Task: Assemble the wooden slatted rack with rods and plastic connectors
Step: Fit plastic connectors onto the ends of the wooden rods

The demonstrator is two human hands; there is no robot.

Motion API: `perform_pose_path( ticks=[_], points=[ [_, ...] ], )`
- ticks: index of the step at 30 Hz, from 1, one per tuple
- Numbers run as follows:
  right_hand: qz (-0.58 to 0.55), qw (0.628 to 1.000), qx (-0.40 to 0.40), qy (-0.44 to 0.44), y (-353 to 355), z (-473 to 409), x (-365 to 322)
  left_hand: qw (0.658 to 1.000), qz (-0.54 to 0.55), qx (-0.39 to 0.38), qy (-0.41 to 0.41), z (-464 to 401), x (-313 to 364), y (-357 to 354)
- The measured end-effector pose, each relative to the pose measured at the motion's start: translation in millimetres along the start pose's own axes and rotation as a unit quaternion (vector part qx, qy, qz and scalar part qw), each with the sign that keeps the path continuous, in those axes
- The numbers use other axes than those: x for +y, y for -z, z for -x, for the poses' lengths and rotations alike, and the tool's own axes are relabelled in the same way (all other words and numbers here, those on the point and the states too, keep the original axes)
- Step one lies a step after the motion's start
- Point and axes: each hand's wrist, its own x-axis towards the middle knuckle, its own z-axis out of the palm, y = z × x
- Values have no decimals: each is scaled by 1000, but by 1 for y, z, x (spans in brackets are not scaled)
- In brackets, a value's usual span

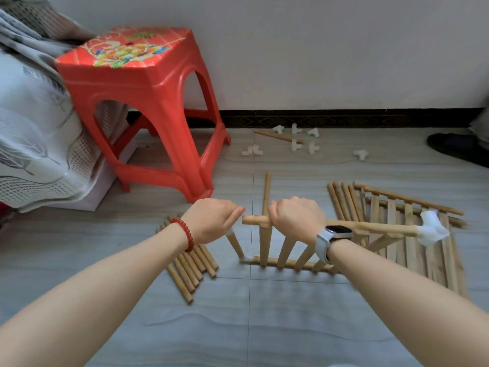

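Right of the stool (143, 102), the panel (280, 247) stands on the floor; right hand (296, 218) grips its top rod, left hand (214, 221) holds a connector-tipped rod (235, 245). Probably light, stiff wood; grab near joints.

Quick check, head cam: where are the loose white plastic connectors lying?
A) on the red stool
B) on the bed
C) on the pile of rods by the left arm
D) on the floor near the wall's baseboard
D: the loose white connectors are scattered on the floor tiles just in front of the dark baseboard.
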Motion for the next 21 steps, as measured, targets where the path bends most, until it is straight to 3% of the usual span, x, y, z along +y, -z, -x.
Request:
perform_pose_path(
  ticks=[3,5,9,13,17,21],
  points=[
    [7,1000,1,4,1,-3,2,998,-52,-30,-35,1,0,7],
    [7,1000,3,1,0,-4,2,997,-62,-37,-6,0,-2,7],
    [5,1000,0,3,2,-7,1,990,-67,22,120,-11,1,-9],
    [0,1000,-3,15,1,-9,1,950,42,64,301,-26,19,-11],
    [-4,1000,2,14,1,-9,3,919,80,89,375,-39,24,-11],
    [-1,1000,0,18,-1,-4,3,900,82,54,424,-38,19,-7]
  ],
)
